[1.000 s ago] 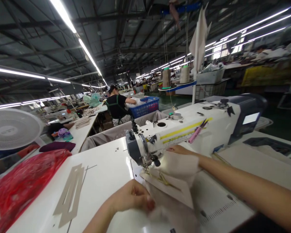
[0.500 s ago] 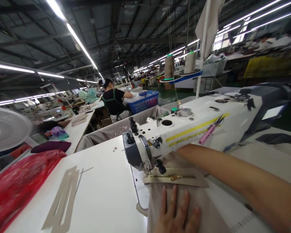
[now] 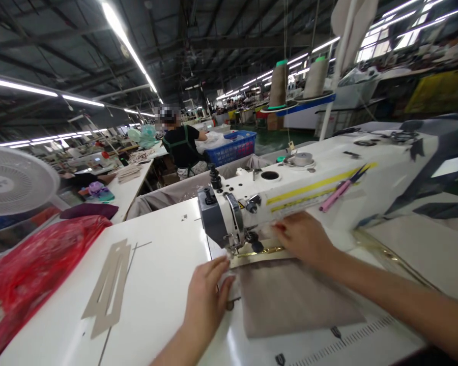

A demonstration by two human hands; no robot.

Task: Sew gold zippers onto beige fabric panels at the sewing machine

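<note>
Right hand [image 3: 303,239] pressing gold-trimmed strip [image 3: 259,256] beside sewing machine head [image 3: 229,223], fingers loosely curled, not gripping; left hand [image 3: 208,297] steadying cloth [image 3: 299,300] edge, fingers together, grip unclear; even pressure keeping layers aligned.

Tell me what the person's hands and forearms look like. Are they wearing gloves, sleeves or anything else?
Both forearms are bare, with no sleeve in view. The left hand and right hand are ungloved, with no tape or finger guards. I can see no rings or bracelets, though the fingers are slightly blurred.
</note>
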